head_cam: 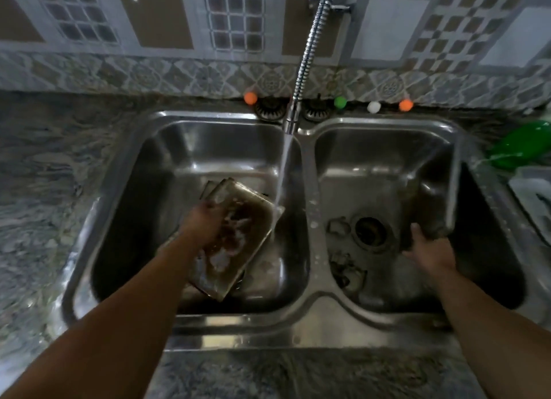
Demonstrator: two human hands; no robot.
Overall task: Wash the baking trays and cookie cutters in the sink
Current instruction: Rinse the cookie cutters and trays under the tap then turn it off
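Note:
A dirty, soapy baking tray [238,243] is tilted in the left basin [167,148]. My left hand [205,224] grips its left edge. Water from the faucet nozzle [290,124] strikes the tray's far right corner. The corner of a second tray [208,187] shows beneath it. In the right basin [372,160] another tray [451,187] stands on edge against the right wall, and my right hand [429,251] holds its lower corner. Metal cookie cutters [338,227] lie beside the drain [371,230], with more cutters [348,272] nearer me.
The flexible faucet hose [310,50] hangs down over the divider between the basins. A green plate [521,149] and a white container [533,203] sit on the right counter. Small coloured balls [250,98] line the back ledge. Granite counter [44,175] surrounds the sink.

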